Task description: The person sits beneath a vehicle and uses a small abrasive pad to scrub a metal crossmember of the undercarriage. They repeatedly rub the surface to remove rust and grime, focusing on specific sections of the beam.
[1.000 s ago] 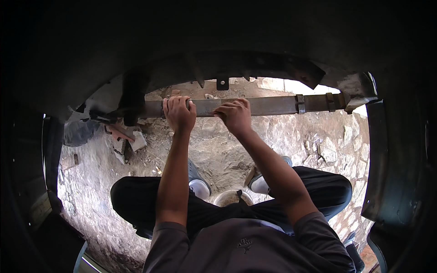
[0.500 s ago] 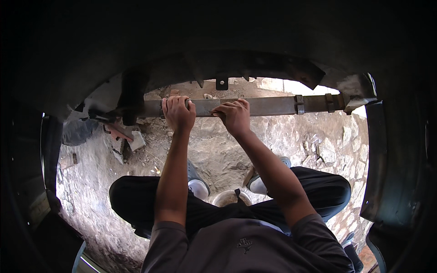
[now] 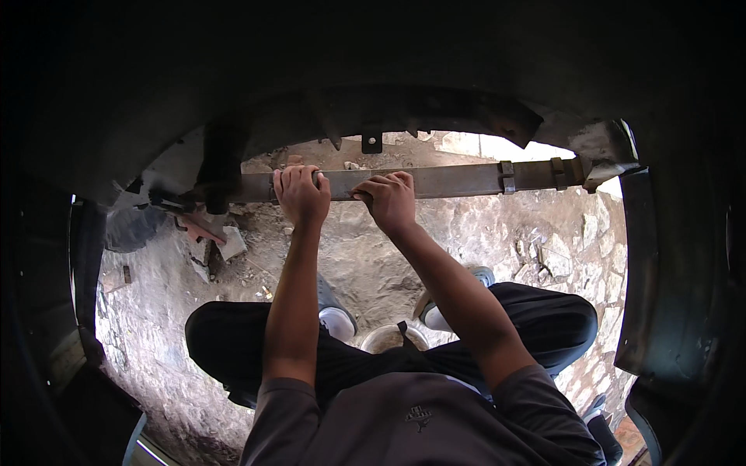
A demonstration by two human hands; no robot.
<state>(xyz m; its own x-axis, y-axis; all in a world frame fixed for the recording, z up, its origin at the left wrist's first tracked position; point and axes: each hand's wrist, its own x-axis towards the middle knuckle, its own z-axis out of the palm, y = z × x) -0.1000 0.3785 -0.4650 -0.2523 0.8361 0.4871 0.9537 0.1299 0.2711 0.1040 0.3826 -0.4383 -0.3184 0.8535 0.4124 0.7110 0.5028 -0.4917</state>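
Grey flat metal bar (image 3: 458,181) beneath it, the right hand (image 3: 390,203) had crept nearer the left hand (image 3: 303,197), which grasped the bar — whether the right's bent fingers gripped, I couldn't tell. Dully scuffed, the bar ran crosswise below a dark curved panel (image 3: 420,107).

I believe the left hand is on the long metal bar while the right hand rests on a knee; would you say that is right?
Not quite: the head view shows the right hand on the long metal bar too, beside the left hand.
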